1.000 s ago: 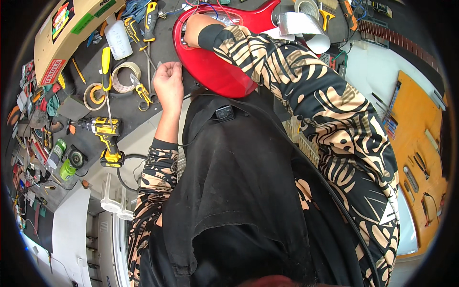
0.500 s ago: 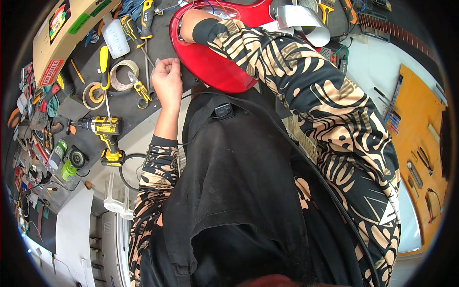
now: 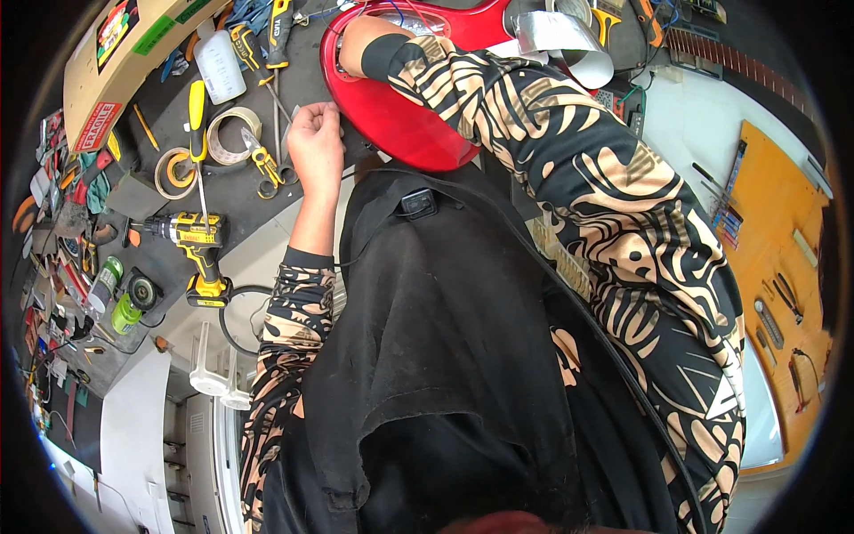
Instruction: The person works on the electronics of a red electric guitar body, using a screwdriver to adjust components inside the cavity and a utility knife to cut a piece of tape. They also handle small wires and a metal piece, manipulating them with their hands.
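A glossy red electric guitar body (image 3: pixel 409 125) lies at the top middle, with a cavity and thin blue and red wires at its far side. My right hand (image 3: pixel 363 43) reaches over the body into the cavity area; its fingers are hidden by the hand and sleeve. Left of the guitar's edge, my left hand (image 3: pixel 317 147) is closed in a pinch. A thin grey sliver shows beside its fingers, but what they hold I cannot make out. Close by lie scissors with yellow handles (image 3: pixel 265 169) and a long-shafted screwdriver (image 3: pixel 277 116).
Masking tape rolls (image 3: pixel 233 133), a yellow-handled screwdriver (image 3: pixel 197 120), a yellow cordless drill (image 3: pixel 203 254) and a white bottle (image 3: pixel 220 67) lie left. A cardboard box (image 3: pixel 98 89) stands farther left. A curled silver sheet (image 3: pixel 560 40) sits behind my right arm; a fretted neck (image 3: pixel 738 67) lies far right.
The view has shifted slightly, so the bench items sit a little farther right. My hands keep nearly the same places by the guitar.
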